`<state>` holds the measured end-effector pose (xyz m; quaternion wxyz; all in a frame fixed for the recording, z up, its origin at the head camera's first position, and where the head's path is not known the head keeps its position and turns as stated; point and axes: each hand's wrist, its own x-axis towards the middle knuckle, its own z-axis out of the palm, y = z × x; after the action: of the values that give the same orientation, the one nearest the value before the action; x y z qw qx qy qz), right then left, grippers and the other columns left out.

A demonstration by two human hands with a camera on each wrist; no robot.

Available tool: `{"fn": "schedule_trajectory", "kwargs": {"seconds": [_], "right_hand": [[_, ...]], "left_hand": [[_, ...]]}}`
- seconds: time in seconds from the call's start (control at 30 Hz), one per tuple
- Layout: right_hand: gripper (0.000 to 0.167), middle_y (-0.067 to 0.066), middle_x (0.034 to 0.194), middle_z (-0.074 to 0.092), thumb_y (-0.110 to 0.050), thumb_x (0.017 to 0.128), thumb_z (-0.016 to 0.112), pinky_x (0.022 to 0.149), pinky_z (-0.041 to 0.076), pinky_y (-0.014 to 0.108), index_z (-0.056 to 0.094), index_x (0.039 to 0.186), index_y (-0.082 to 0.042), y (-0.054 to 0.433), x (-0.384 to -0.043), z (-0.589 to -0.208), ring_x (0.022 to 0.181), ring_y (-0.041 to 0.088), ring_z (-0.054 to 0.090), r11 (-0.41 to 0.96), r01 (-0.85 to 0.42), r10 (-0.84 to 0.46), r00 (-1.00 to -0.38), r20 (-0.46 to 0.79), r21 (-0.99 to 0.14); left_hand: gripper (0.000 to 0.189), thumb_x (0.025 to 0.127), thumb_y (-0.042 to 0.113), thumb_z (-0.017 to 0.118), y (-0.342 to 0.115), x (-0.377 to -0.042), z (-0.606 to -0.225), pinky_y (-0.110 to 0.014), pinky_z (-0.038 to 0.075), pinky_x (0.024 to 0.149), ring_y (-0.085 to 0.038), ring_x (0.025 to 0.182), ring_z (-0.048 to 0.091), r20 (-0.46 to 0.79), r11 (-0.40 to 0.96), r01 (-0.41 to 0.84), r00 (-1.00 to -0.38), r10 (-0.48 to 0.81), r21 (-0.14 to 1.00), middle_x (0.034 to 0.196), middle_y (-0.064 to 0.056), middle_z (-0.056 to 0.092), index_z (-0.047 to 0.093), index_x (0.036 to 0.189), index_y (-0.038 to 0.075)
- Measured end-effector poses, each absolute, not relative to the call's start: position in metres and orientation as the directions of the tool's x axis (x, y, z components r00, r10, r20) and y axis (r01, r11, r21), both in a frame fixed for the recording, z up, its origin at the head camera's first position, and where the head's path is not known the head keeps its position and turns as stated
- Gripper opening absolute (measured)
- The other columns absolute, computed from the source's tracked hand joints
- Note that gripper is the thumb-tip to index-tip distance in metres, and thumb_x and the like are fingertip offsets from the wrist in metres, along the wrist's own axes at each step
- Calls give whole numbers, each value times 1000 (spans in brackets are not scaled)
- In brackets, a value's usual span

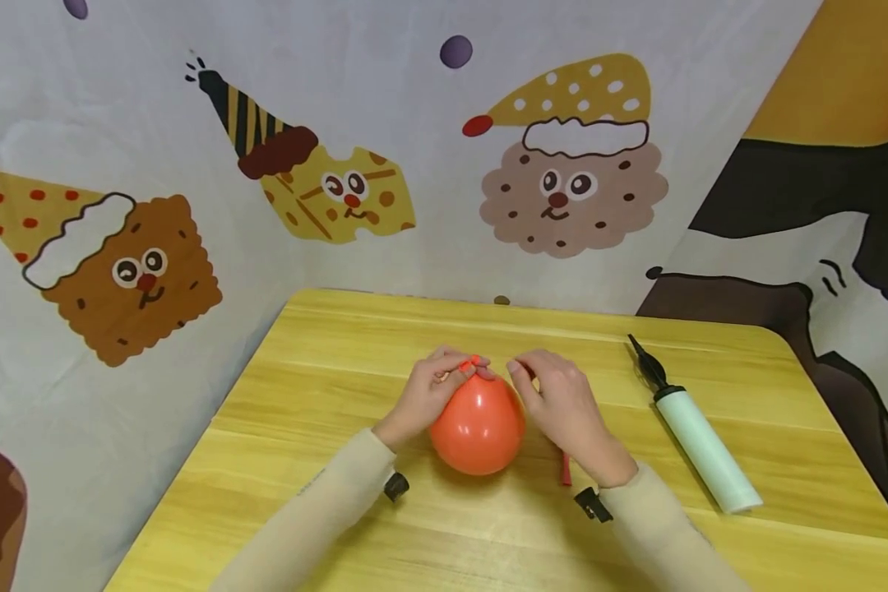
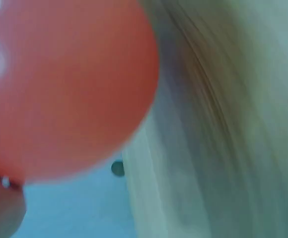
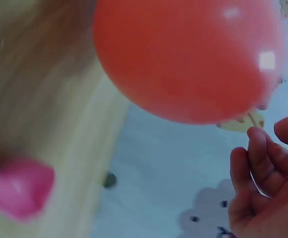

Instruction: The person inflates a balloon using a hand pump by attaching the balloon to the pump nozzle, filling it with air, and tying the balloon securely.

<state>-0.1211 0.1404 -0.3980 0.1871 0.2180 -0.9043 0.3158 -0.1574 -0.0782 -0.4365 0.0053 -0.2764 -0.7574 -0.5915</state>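
An inflated red-orange balloon (image 1: 478, 432) is between the two hands, its neck end facing the far side of the table. My left hand (image 1: 427, 391) pinches the neck, and a bit of the balloon's orange end shows at the fingertips. In the left wrist view the balloon (image 2: 69, 84) fills the upper left, with part of a finger (image 2: 2, 208) below it. My right hand (image 1: 562, 403) is just right of the balloon and holds nothing. Its fingers (image 3: 258, 163) are loosely bent in the right wrist view, with the thumb apart from them.
A deflated pink balloon (image 1: 566, 469) lies beside the right wrist. Farther right on the wooden table (image 1: 326, 353) lies a hand pump (image 1: 706, 448) with a pale green barrel and black nozzle. Behind the table hangs a cloth (image 1: 444, 271) printed with cartoon figures.
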Motion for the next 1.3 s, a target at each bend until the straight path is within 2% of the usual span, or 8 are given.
{"fn": "schedule_trajectory", "kwargs": {"seconds": [0.17, 0.4, 0.63, 0.77, 0.87, 1.0, 1.13, 1.3], "right_hand": [[25, 3, 115, 72, -20, 106, 62, 84, 57, 46, 74, 125, -11, 142, -126, -403, 103, 23, 66, 495, -397, -297, -913, 280, -772], [23, -3, 113, 72, -23, 102, 68, 96, 56, 40, 78, 123, -19, 144, -126, -400, 111, 17, 67, 295, -291, -366, -914, 173, -910], [21, -3, 111, 76, -26, 99, 72, 93, 58, 37, 79, 119, -21, 148, -128, -396, 107, 19, 70, 250, -229, -413, -904, 110, -941], [19, -3, 108, 76, -28, 98, 74, 93, 57, 40, 80, 114, -20, 150, -128, -394, 104, 21, 70, 292, -206, -410, -909, 73, -934], [17, -5, 104, 76, -31, 97, 76, 90, 57, 42, 81, 111, -22, 153, -127, -393, 101, 22, 69, 347, -190, -399, -916, 39, -918], [13, -8, 99, 75, -29, 95, 77, 82, 57, 41, 81, 107, -23, 157, -127, -391, 94, 23, 65, 425, -215, -396, -918, 33, -879], [9, -9, 95, 74, -23, 95, 78, 74, 55, 36, 81, 103, -23, 159, -127, -388, 88, 22, 61, 479, -251, -419, -907, 32, -841], [6, -9, 94, 74, -25, 95, 78, 67, 52, 31, 81, 101, -24, 160, -126, -386, 85, 22, 59, 496, -263, -433, -901, 26, -827]], "left_hand": [[26, 109, 18, 55, -80, -155, -435, -45, 52, 104, -24, 123, 59, 239, -70, 238, -818, 523, 969, 112, -4, 74, 72, 120, 2], [27, 109, 14, 54, -81, -157, -434, -40, 48, 108, -21, 120, 63, 214, -159, 147, -764, 608, 976, 106, 3, 77, 68, 120, -5], [22, 108, 12, 53, -84, -162, -439, -40, 48, 109, -18, 116, 65, 200, -229, 56, -709, 677, 972, 105, 3, 77, 74, 115, 12], [21, 108, 18, 56, -84, -163, -441, -40, 48, 108, -19, 116, 64, 172, -219, 19, -688, 705, 975, 105, 4, 77, 76, 114, 22], [19, 107, 22, 58, -82, -164, -443, -41, 48, 109, -22, 119, 63, 147, -199, 0, -674, 724, 980, 104, 4, 77, 76, 112, 23], [21, 107, 21, 58, -80, -165, -446, -45, 49, 107, -27, 120, 61, 133, -178, -2, -658, 741, 984, 103, 3, 76, 75, 113, 10], [30, 107, 19, 58, -79, -166, -447, -46, 51, 104, -22, 118, 61, 115, -136, 16, -632, 766, 991, 100, 4, 76, 67, 118, -7], [33, 106, 17, 57, -78, -168, -447, -47, 52, 103, -22, 116, 62, 102, -123, 6, -609, 786, 992, 99, 4, 76, 63, 119, -13]]}}
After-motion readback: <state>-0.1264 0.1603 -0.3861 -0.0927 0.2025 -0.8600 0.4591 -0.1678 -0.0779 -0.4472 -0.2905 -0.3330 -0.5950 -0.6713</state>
